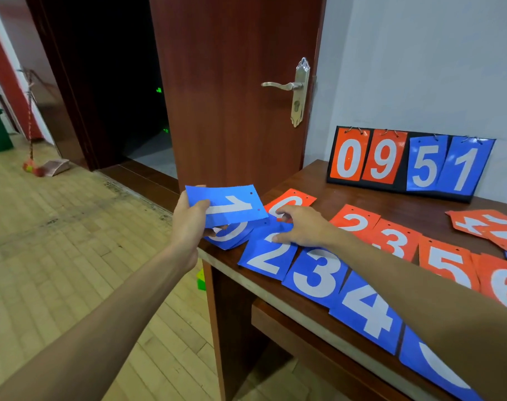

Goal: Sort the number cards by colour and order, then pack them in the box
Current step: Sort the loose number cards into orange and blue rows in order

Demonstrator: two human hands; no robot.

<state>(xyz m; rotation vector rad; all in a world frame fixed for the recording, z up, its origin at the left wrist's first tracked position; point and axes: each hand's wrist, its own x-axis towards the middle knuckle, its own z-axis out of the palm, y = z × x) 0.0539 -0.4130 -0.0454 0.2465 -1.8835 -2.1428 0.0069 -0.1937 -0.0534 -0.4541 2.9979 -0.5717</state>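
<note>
Pinching the blue 1 card (227, 205) above the desk's (319, 180) left end, the left hand (188, 224) grips it while the right hand (303, 227) presses open fingers on the blue 2 card (268, 256), heading a blue row beside red cards (397, 241).

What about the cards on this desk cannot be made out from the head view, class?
- Last blue card: digit hidden by the right forearm.
- Blue card under the held blue 1: digit partly covered by it and the left hand.
- Far-right red cards: cut off by the frame edge.
- The box: not in view.
</note>
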